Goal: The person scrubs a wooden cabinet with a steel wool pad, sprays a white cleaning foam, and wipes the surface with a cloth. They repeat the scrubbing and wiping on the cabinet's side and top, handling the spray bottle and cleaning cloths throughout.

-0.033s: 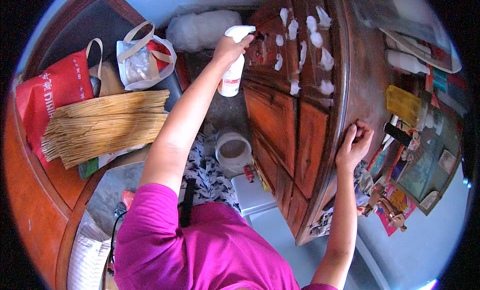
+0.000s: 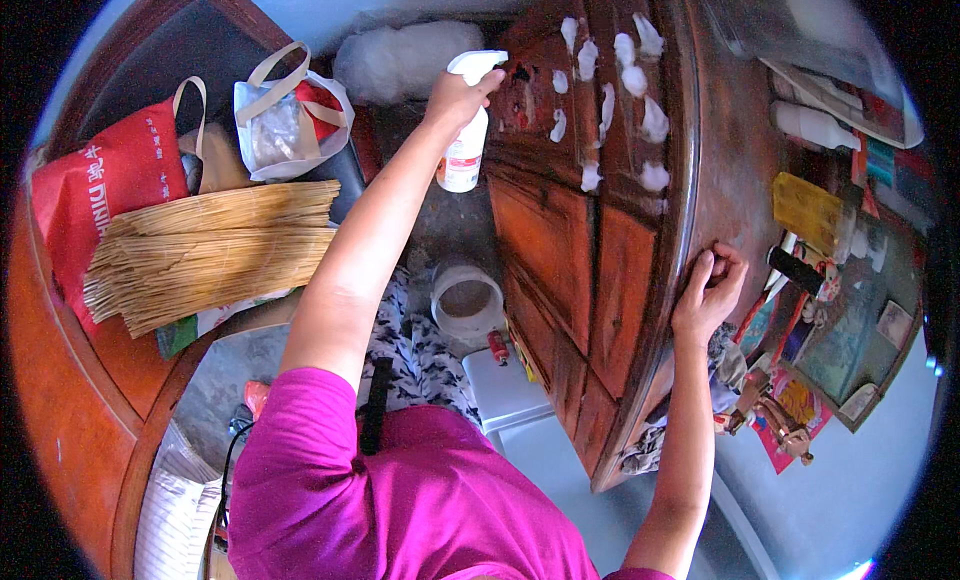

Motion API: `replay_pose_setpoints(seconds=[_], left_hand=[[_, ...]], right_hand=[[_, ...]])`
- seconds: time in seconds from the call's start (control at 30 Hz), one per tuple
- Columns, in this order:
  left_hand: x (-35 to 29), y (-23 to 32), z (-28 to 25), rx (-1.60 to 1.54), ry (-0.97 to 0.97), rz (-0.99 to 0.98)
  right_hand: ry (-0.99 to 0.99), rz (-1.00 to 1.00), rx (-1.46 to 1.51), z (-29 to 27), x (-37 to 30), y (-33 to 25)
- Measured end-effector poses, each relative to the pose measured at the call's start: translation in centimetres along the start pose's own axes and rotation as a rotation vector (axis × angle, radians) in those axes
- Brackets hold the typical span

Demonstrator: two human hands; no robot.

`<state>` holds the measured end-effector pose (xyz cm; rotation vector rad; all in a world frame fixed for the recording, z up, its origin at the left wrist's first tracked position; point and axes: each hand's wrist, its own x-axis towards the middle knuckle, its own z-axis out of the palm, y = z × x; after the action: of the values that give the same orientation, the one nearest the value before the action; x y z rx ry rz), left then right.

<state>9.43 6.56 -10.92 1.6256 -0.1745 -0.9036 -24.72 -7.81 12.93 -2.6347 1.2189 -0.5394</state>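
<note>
My left hand (image 2: pixel 462 98) is wrapped round a white spray bottle (image 2: pixel 461 160) with a coloured label. A finger lies at the trigger, and the nozzle points right at the front of a dark reddish-brown wooden cabinet (image 2: pixel 545 255). White foam blobs (image 2: pixel 633 79) cling in rows to the cabinet's upper front, some running in streaks. On the cabinet's top, near its front edge, rests my right hand (image 2: pixel 712 285), holding nothing, its fingers loosely bent and apart.
At left, a bundle of thin bamboo sticks (image 2: pixel 215 245) lies by a red bag (image 2: pixel 110 195) and a white tote bag (image 2: pixel 292 125). A white bucket (image 2: pixel 466 325) stands below the cabinet front. Clutter, including a yellow container (image 2: pixel 805 212), covers the cabinet top's far right.
My left hand and the spray bottle have shifted very slightly left. My right hand has stayed in place.
</note>
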Motion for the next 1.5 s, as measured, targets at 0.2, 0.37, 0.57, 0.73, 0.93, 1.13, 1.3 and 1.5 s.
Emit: replay_pose_setpoints(seconds=[0.2,0.37,0.57,0.73,0.93,1.13,1.3,1.5], left_hand=[[0.3,-1.3,-1.4,-0.161,0.009,0.018],[-0.9,-1.9,-2.8,-0.149,-0.049,0.043],[-4.0,-9.3,-2.0,0.265,-0.257,0.185],[-7.3,-13.2,0.0,0.439,-0.272,-0.027],[-9.6,-12.8,2.2,0.44,-0.209,-0.025],[-9.4,-13.5,3.2,0.507,-0.14,-0.08],[-10.3,-12.8,2.6,0.507,-0.149,-0.065],[-9.9,-12.2,1.1,0.724,-0.021,-0.223]], right_hand=[[-0.003,0.032,0.034,0.1,0.1,-0.1],[-0.012,0.073,0.08,0.0,0.0,-0.2],[-0.035,0.106,0.095,0.1,0.1,-0.5],[-0.023,0.011,0.051,-0.1,0.0,0.3],[-0.019,0.113,0.126,-0.1,-0.4,0.2],[-0.005,0.072,0.135,0.2,-0.1,0.4],[-0.015,0.101,0.143,0.1,-0.2,0.4],[-0.013,0.072,0.136,0.1,0.1,-0.3]])
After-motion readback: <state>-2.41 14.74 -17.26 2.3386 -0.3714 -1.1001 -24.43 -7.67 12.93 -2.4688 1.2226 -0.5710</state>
